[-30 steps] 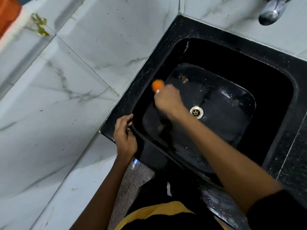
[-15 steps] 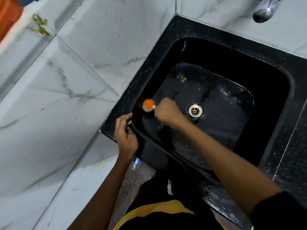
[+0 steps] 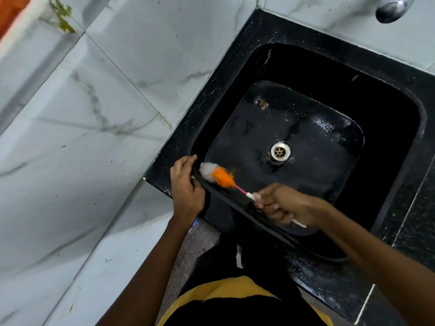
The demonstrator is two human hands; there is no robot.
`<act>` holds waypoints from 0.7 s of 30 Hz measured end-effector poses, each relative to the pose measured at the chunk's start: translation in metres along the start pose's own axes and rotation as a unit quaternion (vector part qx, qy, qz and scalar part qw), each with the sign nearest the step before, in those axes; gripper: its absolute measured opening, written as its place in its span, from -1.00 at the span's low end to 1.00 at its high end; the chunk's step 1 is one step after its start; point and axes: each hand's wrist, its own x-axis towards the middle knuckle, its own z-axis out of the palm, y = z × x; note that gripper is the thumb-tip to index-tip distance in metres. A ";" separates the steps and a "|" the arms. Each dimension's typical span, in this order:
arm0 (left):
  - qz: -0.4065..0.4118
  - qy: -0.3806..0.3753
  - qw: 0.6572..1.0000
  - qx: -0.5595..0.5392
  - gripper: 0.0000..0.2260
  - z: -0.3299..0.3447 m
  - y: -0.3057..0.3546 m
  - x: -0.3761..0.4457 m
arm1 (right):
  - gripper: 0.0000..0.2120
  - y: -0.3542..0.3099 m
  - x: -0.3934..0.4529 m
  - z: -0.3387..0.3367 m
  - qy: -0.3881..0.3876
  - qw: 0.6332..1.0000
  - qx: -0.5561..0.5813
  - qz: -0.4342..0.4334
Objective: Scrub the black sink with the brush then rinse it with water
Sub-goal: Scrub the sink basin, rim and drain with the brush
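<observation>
Black sink (image 3: 388, 109), set in a dark counter in the corner, against pale marble wall tiles (image 3: 106, 114). Deep square bowl, wet and shiny at the bottom. Round metal drain (image 3: 280, 151) in the middle of the bowl floor. Small brownish speck (image 3: 264, 105) on the bowl floor near the far left corner.

Brush (image 3: 217, 174) with a fluffy white tip and orange bristles behind it, on a thin pink and white stick. White tip up against the near left corner of the sink, right at the inner edge of the rim, just beside the left thumb. Stick slanting back toward the right hand, with its white end poking out behind the fist.

Right hand (image 3: 286, 204) over the near edge of the bowl, fingers curled tight round the brush stick. Left hand (image 3: 186, 184) on the near left corner of the sink rim, fingers bent over the edge and gripping it.

Shiny metal tap (image 3: 392, 7) high up at the far right, over the wall tiles. Yellow and black clothes (image 3: 235, 300) down at the bottom. Speckled grey floor (image 3: 200, 241) between the left arm and the sink front.
</observation>
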 end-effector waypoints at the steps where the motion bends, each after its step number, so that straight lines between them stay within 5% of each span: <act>1: 0.008 -0.011 1.000 0.016 -0.40 0.001 0.001 -0.002 | -0.69 0.004 -0.002 -0.011 -0.017 0.998 0.063 0.024; 3: 0.034 -0.036 0.998 0.041 -0.44 0.002 0.002 -0.006 | -0.69 0.011 0.006 -0.016 -0.015 0.996 0.076 0.033; 5: 0.056 -0.057 0.994 0.069 -0.49 0.002 0.003 -0.009 | -0.64 0.009 0.019 -0.008 0.052 0.997 -0.052 0.000; 8: 0.069 -0.070 0.991 0.095 -0.56 0.000 0.003 -0.008 | -0.75 -0.003 0.039 0.009 0.198 0.907 -0.357 -0.106; 13: 0.073 -0.079 0.988 0.109 -0.59 -0.001 0.004 -0.006 | -0.82 -0.035 0.064 0.040 0.258 0.854 -0.421 -0.163; 17: 0.072 -0.079 0.988 0.111 -0.60 -0.001 0.004 -0.006 | -0.74 -0.044 0.076 0.058 0.284 0.913 -0.279 -0.093; 21: 0.066 -0.083 0.989 0.104 -0.62 -0.004 0.004 -0.005 | -0.72 -0.022 0.046 0.063 0.166 0.962 -0.218 -0.020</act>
